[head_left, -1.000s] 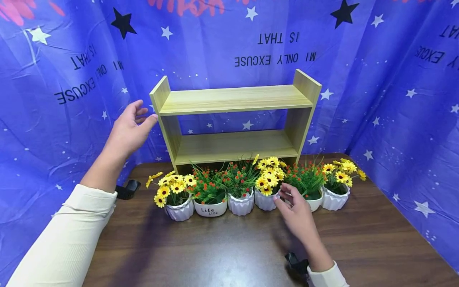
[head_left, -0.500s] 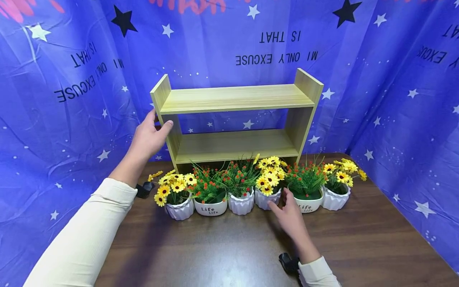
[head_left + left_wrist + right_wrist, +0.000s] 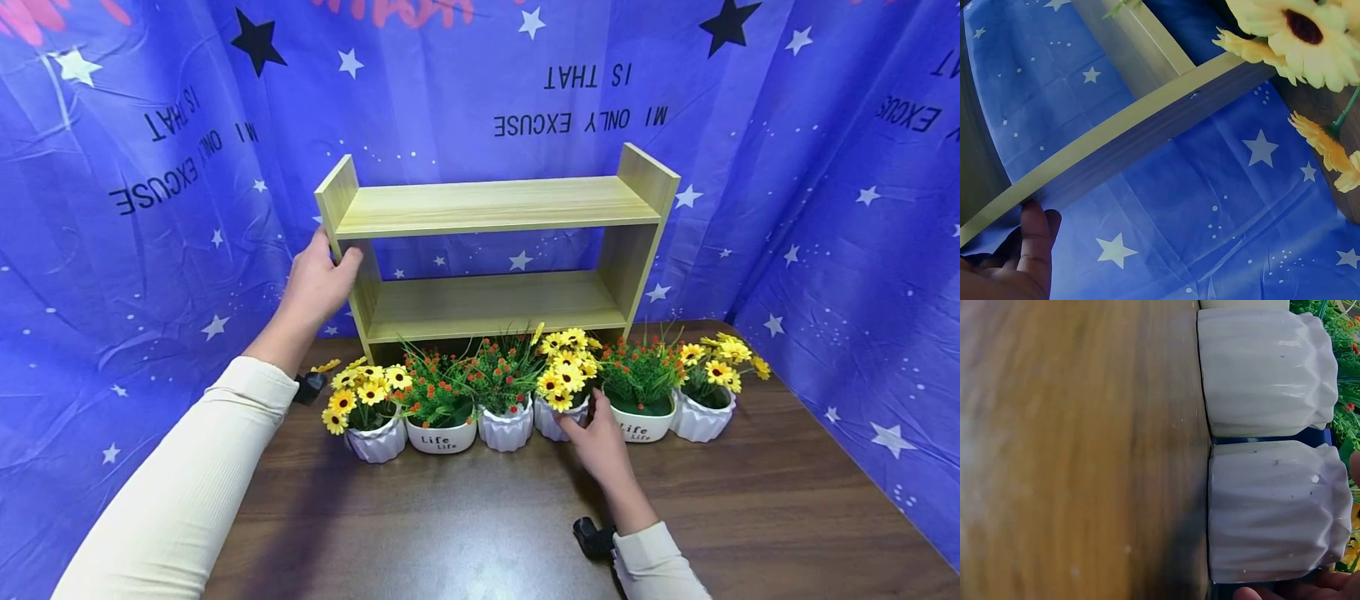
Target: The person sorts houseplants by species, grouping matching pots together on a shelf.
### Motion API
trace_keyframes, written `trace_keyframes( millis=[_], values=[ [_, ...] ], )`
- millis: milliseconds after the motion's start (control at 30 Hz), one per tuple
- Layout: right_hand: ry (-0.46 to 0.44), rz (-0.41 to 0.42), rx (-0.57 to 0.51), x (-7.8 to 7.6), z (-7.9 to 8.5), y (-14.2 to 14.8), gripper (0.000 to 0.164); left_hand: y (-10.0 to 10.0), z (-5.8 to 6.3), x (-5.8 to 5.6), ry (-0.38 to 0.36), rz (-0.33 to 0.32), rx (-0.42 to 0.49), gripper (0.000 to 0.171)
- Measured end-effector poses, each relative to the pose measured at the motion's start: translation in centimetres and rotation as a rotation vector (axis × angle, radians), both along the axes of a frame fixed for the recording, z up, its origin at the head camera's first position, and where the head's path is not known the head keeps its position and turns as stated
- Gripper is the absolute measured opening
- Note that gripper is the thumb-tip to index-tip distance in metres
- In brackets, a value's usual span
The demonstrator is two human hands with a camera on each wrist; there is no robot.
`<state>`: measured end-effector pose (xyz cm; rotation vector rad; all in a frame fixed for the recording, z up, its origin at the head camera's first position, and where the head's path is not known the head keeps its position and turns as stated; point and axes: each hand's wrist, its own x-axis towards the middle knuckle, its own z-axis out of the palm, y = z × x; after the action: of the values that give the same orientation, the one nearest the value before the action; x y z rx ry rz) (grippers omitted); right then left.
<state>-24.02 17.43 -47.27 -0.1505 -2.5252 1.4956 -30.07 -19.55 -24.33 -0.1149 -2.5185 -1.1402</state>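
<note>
My left hand [image 3: 321, 279] grips the left side panel of a light wooden shelf [image 3: 495, 207], thumb on the inner face and fingers behind the outer face. In the left wrist view, fingers [image 3: 1035, 244] press against that panel [image 3: 1116, 134]. Low at the front, my right hand [image 3: 600, 437] holds a white fluted flowerpot [image 3: 551, 423] of yellow daisies [image 3: 566, 371], standing on the table. The right wrist view has this pot [image 3: 1279, 512] with fingertips [image 3: 1310, 589] along one side and the thumb near its rim.
Several other potted plants stand in a row before the shelf: yellow daisies [image 3: 367, 396] at left, red-flowered pots [image 3: 505, 429] between, a "Life" planter [image 3: 645, 425] and more daisies [image 3: 705, 417] at right. A blue starry curtain [image 3: 465, 83] hangs behind the brown table [image 3: 480, 525].
My left hand has moved right and taken hold of the shelf's side panel. My right hand has shifted left from before the Life planter and closed around the daisy pot.
</note>
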Motion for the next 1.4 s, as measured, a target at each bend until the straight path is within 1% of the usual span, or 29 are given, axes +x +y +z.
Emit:
trace_keyframes(
  millis=[133, 233, 400, 533, 700, 867, 1000, 1100, 1233, 1400],
  values=[
    [-0.006, -0.007, 0.005, -0.1, -0.3, -0.3, 0.079, -0.2, -0.1, -0.4, 0.043, 0.031, -0.036, 0.048],
    [-0.012, -0.024, 0.011, -0.2, -0.4, -0.5, 0.082, -0.3, -0.2, -0.5, 0.063, 0.052, -0.076, 0.041],
    [-0.014, -0.052, -0.005, -0.4, -0.3, -0.8, 0.086, -0.2, -0.2, -0.6, 0.084, 0.078, -0.111, 0.037],
    [0.013, -0.088, -0.052, -0.6, -0.6, -1.1, 0.086, 0.0, -0.2, -0.6, 0.080, 0.109, -0.141, 0.037],
    [0.081, -0.112, -0.102, -0.9, -1.0, -1.5, 0.084, 0.3, -0.3, -0.6, 0.068, 0.143, -0.166, 0.038],
    [0.094, -0.139, -0.116, -1.1, -1.3, -1.8, 0.085, 0.4, -0.3, -0.5, 0.048, 0.145, -0.162, 0.040],
    [0.081, -0.155, -0.141, -1.1, -1.2, -1.8, 0.084, 0.4, -0.3, -0.6, 0.034, 0.144, -0.159, 0.040],
    [0.063, -0.172, -0.146, -0.8, -1.0, -1.8, 0.084, 0.4, -0.4, -0.7, 0.029, 0.144, -0.160, 0.040],
    [0.083, -0.188, -0.180, 0.0, -0.6, -1.6, 0.082, 0.4, -0.6, -0.8, 0.027, 0.142, -0.159, 0.039],
    [0.124, -0.177, -0.249, 1.5, 1.0, -1.2, 0.081, 0.4, -0.7, -0.7, 0.013, 0.139, -0.155, 0.038]
  ],
)
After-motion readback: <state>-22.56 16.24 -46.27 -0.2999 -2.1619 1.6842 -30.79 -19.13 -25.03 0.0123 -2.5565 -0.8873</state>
